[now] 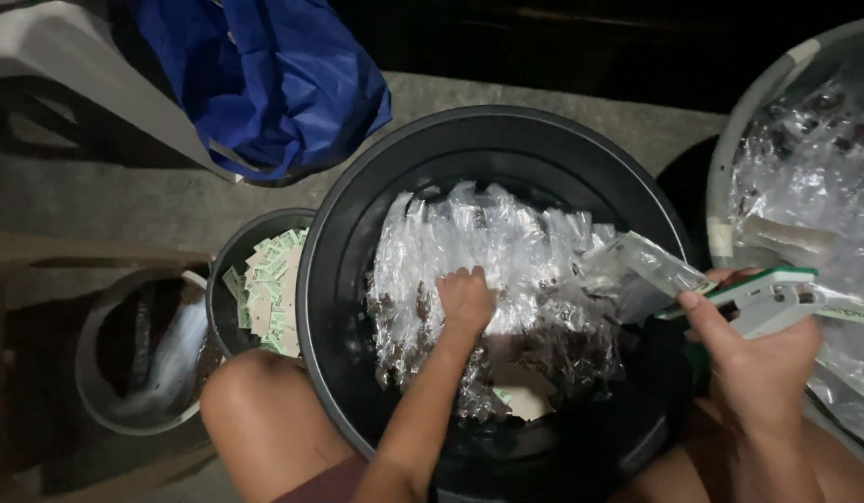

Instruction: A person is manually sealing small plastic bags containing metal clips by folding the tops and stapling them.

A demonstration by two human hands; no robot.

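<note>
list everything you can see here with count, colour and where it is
large tub: one, black, centre, between the knees
small plastic packets: many, clear with dark contents, piled inside the large tub
small bucket: one, dark, left of the tub
paper labels: a stack, pale green, in the small bucket
round container: one, grey, far left on the floor
bag: one, blue, top left
basin: one, pale rim, right edge, filled with clear packets
stapler: one, white and green, right of the tub
knee: one in clear view, lower left
left hand: reaching into the packets in the tub
right hand: fingers wrapped round the stapler, with a clear packet at its tip
</note>
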